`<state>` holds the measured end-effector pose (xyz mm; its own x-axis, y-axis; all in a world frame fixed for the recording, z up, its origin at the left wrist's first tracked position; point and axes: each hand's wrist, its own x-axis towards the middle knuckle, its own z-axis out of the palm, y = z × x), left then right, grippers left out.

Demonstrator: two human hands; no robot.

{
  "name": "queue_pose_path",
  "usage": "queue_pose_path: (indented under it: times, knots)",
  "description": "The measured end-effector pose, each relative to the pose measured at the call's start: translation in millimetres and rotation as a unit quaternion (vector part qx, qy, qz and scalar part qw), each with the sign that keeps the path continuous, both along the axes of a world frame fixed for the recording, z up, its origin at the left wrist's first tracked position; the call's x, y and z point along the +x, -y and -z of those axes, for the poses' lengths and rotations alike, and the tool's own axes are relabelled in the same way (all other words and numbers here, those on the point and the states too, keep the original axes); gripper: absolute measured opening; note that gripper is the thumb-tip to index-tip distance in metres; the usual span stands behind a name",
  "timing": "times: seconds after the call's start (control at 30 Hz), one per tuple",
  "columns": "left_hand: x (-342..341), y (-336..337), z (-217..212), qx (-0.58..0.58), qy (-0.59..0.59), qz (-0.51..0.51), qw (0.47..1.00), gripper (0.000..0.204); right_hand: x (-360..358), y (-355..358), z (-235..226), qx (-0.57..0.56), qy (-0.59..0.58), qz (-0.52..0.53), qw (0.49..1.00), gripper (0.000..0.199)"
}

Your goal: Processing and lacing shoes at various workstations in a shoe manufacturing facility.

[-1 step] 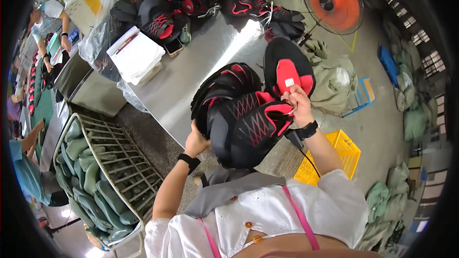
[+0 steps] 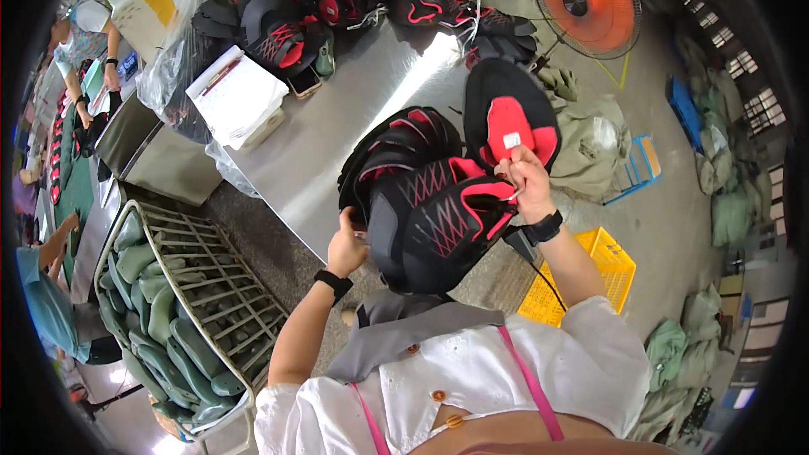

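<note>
A thick bundle of black shoe uppers (image 2: 404,232) with red linings and red crisscross stitching is in front of me, over the table's near edge. At its left side my left hand (image 2: 347,246) grips the stack, some fingers tucked out of sight against it. My right hand (image 2: 529,185) pinches the red collar edges at the right, where a pale cord shows. Beyond these fingers, a black piece with a red lining and a small white label (image 2: 511,140) stands up from the bundle. How the uppers are joined is hidden.
More shoe uppers (image 2: 282,38) line the back of the metal table (image 2: 316,147), near papers (image 2: 232,101) and a phone (image 2: 305,82). A crate of green shoe lasts (image 2: 160,320) stands left. Right are an orange fan (image 2: 581,4), a yellow basket (image 2: 602,265) and cloth sacks (image 2: 594,152).
The bundle and the labelled piece have shifted very slightly upward, away from me. Both hands keep their hold.
</note>
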<state>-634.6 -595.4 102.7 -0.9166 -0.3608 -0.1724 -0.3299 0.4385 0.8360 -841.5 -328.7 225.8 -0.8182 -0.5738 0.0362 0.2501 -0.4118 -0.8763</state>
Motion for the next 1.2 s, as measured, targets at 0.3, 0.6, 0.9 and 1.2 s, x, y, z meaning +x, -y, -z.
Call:
queue_pose_path:
  times: [0.3,0.6,0.9,1.2]
  knots:
    - [-32,44,-82,0.29,-0.247,-0.182,0.907,0.021,-45,47,-121,-0.126,-0.177,-0.084,0.973,0.014]
    - [32,10,-121,-0.426,-0.292,-0.059,0.854,0.03,-105,49,21,0.212,-0.584,0.235,0.747,0.012]
    - [15,78,-63,-0.28,-0.112,-0.221,0.928,0.027,-134,77,94,0.125,-0.146,-0.075,0.978,0.017]
    - [67,66,-46,-0.254,-0.044,-0.158,0.953,0.031,-102,57,64,0.255,-0.325,-0.151,0.898,0.021]
